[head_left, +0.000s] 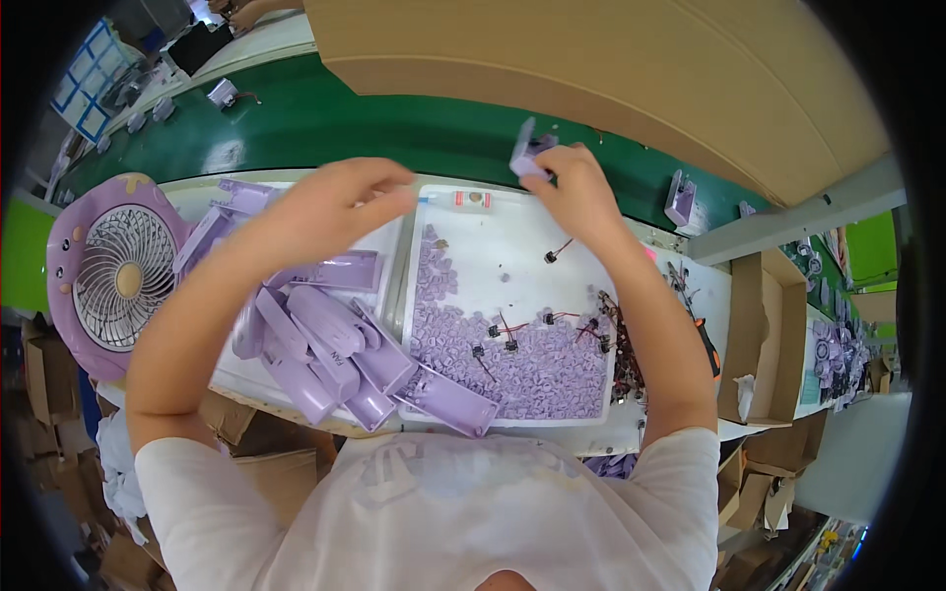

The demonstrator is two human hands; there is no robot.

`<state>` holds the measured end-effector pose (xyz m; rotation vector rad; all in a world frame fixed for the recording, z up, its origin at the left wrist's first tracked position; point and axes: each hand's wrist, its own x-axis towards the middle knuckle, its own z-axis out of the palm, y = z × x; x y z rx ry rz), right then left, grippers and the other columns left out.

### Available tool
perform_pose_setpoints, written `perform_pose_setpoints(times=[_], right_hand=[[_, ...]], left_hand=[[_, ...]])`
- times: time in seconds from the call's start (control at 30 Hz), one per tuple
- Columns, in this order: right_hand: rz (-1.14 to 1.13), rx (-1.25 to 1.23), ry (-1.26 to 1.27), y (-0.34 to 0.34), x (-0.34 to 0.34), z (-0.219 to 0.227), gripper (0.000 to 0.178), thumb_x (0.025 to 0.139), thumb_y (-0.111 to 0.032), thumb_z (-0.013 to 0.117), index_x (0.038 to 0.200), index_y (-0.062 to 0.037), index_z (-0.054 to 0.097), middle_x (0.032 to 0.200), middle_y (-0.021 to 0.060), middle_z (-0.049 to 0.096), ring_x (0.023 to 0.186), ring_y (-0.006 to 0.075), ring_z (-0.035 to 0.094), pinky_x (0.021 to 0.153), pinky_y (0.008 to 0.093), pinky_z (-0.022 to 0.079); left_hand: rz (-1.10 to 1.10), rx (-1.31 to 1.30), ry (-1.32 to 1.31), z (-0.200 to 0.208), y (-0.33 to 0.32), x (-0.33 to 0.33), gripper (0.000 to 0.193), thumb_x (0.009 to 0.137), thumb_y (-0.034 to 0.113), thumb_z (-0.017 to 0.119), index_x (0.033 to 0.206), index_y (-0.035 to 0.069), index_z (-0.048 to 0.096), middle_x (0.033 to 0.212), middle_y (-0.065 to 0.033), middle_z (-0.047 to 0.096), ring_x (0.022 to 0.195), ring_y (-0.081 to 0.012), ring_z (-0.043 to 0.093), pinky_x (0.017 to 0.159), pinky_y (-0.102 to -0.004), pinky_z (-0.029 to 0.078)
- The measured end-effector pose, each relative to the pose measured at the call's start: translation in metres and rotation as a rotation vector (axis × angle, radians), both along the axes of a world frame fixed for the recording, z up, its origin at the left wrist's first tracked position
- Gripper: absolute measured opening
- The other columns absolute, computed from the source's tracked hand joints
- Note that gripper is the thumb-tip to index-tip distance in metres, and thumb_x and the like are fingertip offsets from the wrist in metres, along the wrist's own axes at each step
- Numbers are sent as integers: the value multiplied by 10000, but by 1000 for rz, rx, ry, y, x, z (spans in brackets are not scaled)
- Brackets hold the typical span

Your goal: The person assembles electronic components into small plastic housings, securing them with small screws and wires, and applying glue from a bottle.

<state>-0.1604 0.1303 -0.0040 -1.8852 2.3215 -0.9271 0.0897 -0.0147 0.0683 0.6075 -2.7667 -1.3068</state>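
The green belt [286,123] offered open room leftward, while the large cardboard [611,49] limited its far side. Near the white tray [478,251], the left hand [330,207] looked empty, its fingers parted. The right hand [576,192] pinched the purple shell [524,150] at the belt's near edge; probably light, stiff and slippery, best held by its walls.

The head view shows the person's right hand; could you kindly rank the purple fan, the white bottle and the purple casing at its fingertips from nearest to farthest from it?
1. Purple casing, at the right hand.
2. White bottle, to the left, near the white tray's far edge.
3. Purple fan, at the picture's far left.
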Motion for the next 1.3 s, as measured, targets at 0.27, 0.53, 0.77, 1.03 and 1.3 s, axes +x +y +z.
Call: perform_pose_setpoints(times=[0.27,0.53,0.77,1.03,1.3], right_hand=[[-232,57,271,2,-37,-27,165,732,-163,669,858,-56,668,939,135,614,926,337,561,795,430,466],[288,125,39,25,39,7,132,803,-151,613,851,-29,621,858,130,588,878,310,572,779,400,460],[440,593,76,59,58,26,184,812,-233,609,795,-51,615,780,120,588,783,311,586,691,418,461],[335,776,-62,79,79,23,290,790,-307,651,780,-22,600,766,156,605,793,338,601,690,440,458],[339,728,-177,80,83,13,187,786,-196,616,788,-12,584,755,152,600,758,332,597,680,415,461]], left_hand=[[-340,-425,-373,4,0,51,497,722,143,697,1172,18,527,1062,-161,559,1029,-336,516,872,-396,425],[-251,-832,-254,-29,-19,43,462,631,167,744,1022,9,556,986,-137,534,983,-317,506,845,-387,417],[-233,-708,-511,-26,-34,41,329,702,102,637,998,-11,550,997,-190,520,884,-338,559,793,-406,444],[-159,-510,-199,-20,-9,18,231,752,-35,556,965,47,520,1153,-145,475,899,-329,563,744,-397,460],[-365,-521,-89,-24,-1,4,163,756,15,654,887,65,571,1184,-126,466,921,-291,570,764,-356,471]])
